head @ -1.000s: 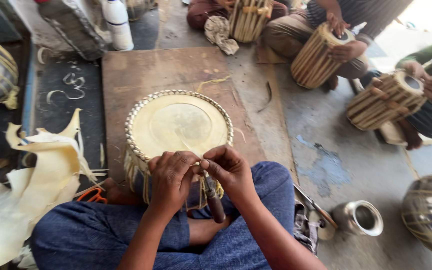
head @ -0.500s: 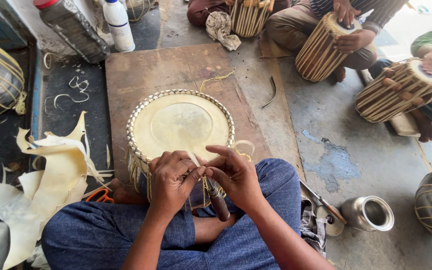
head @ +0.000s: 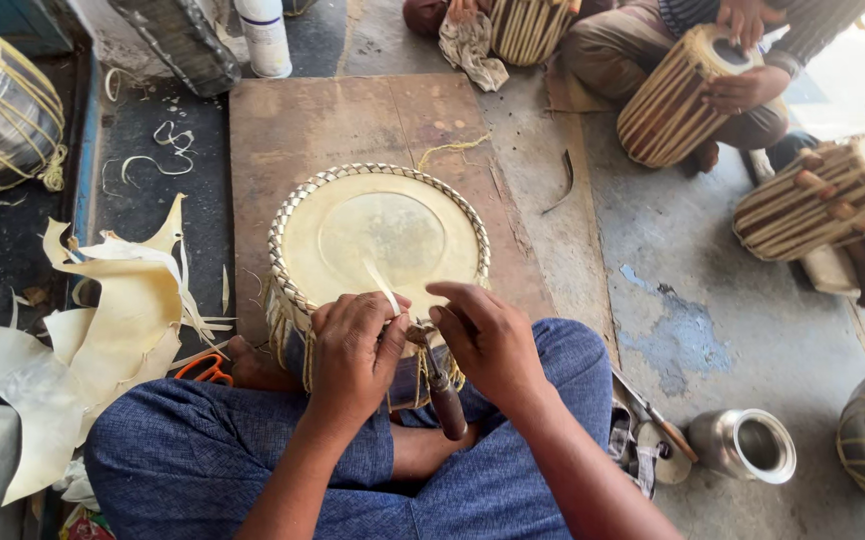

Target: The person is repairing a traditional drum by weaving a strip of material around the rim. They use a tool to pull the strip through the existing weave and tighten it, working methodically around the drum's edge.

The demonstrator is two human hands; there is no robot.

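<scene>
grip: both hands, left hand (head: 351, 352) and right hand (head: 486, 340), meet at the near rim of the drum head (head: 381, 240)
under it: wooden board (head: 353, 120)
left of grip: hide scraps (head: 103, 320)
right of grip: metal cup (head: 746, 445)
far right: other people's drums (head: 678, 92)

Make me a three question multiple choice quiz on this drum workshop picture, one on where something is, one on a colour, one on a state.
1. Where does the drum being worked on rest?
A. on a wooden board
B. on a shelf
C. inside a basket

2. What colour are the scissor handles by the person's knee?
A. green
B. orange
C. white

3. What does the right hand hold?
A. nothing
B. a cup
C. a wooden-handled tool

Answers: 1 A, the wooden board lies under the drum. 2 B, the loops show orange. 3 C, its fingers close on the tool, while the left hand pinches a pale strip.
</scene>
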